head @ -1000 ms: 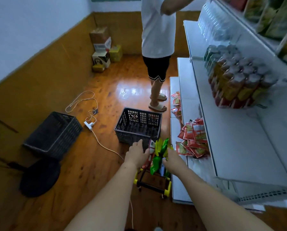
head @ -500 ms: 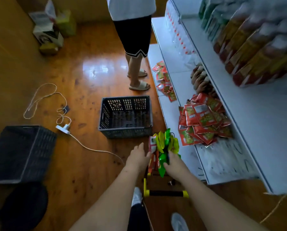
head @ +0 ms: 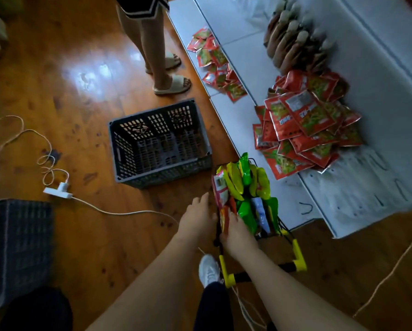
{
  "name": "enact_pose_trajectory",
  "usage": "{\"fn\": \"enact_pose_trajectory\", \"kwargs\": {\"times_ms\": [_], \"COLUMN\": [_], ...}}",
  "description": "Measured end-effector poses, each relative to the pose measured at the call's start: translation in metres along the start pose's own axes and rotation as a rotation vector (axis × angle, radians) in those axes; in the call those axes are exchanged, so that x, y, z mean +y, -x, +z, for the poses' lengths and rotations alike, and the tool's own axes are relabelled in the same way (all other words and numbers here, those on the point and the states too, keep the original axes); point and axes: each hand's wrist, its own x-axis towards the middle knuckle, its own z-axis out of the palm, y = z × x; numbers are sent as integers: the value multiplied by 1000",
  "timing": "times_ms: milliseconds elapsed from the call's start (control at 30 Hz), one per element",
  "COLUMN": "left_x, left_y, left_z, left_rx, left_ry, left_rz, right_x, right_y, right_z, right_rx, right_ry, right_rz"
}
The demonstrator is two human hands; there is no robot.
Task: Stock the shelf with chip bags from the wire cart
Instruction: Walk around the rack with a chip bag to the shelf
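A small wire cart with yellow handle corners stands on the wooden floor against the low white shelf. It is packed with upright green, yellow and red chip bags. My right hand reaches into the cart's near left corner, fingers closed around a red chip bag. My left hand lies against the cart's left side with its fingers spread. A heap of red packets lies on the shelf just beyond the cart.
A grey slotted crate sits on the floor left of the cart. Another person's sandalled feet stand by the shelf further on. A white power strip and cable cross the floor. A dark basket stands at left. Brown bags line the shelf's far part.
My view has tilted down and closer to the cart. My right hand has slid from the green bags to the red bag at the cart's left; my left hand stays beside the cart.
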Motion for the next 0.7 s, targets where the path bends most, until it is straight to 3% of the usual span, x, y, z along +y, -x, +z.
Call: {"fn": "enact_pose_trajectory", "kwargs": {"times_ms": [167, 300, 467, 700], "left_x": [-1, -6, -6, 12], "left_y": [-41, -76, -112, -110], "left_z": [26, 44, 62, 39], "left_rx": [56, 116, 127, 96], "left_ry": [65, 119, 119, 238], "left_rz": [-24, -101, -206, -270], "right_x": [16, 9, 6, -13], "right_y": [-49, -72, -84, -56], "right_z": [40, 43, 39, 30], "right_rx": [124, 206, 186, 219], "right_ry": [-146, -7, 74, 158], "right_rz": [88, 116, 122, 107]}}
